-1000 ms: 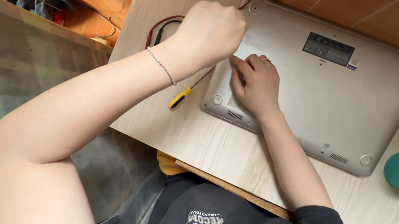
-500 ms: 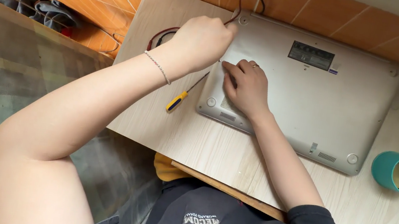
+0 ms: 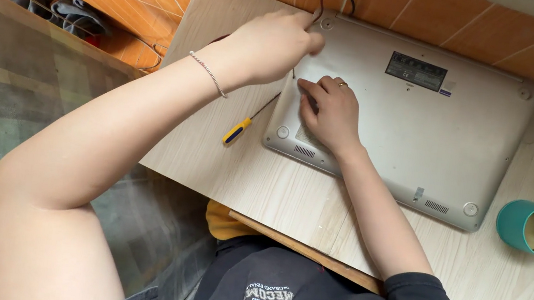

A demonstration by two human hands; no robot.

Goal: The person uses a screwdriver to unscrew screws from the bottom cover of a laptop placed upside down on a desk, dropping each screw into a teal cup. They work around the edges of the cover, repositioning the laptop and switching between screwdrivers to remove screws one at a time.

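The screwdriver (image 3: 248, 123) tip is hidden under the left hand (image 3: 274, 46), whose grip cannot be made out. Its long axis runs diagonally, yellow handle toward the worktop (image 3: 229, 21) edge, beside the upturned laptop (image 3: 423, 115). The right hand (image 3: 330, 110) is pressed flat on the laptop, fingers together.
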